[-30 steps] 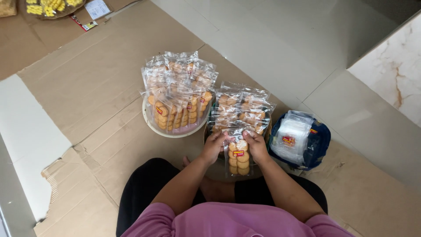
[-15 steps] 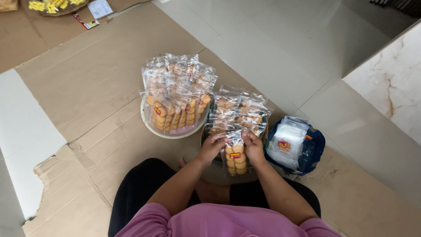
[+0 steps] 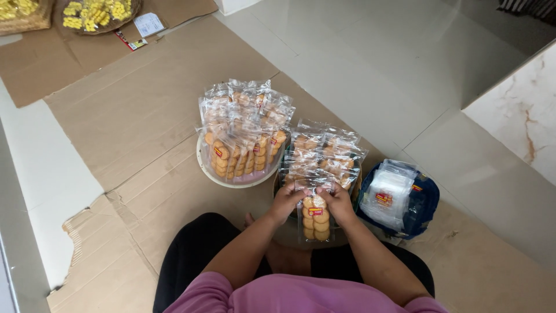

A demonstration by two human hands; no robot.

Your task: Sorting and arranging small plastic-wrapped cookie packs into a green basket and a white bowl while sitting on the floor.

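Cookie packet [image 3: 315,217] sits pinched between left hand [image 3: 286,201] and right hand [image 3: 337,203], above the near tray [image 3: 280,186]. Filled packets [image 3: 243,136] already crowd both trays; empty bags [image 3: 389,194] remain in the blue basket [image 3: 425,203].

pink shirt, black trousers, bare forearms

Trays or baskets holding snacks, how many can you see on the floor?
5: pale round tray of cookie packets, basket under both hands, blue basket of empty bags, two trays of yellow snacks top left.
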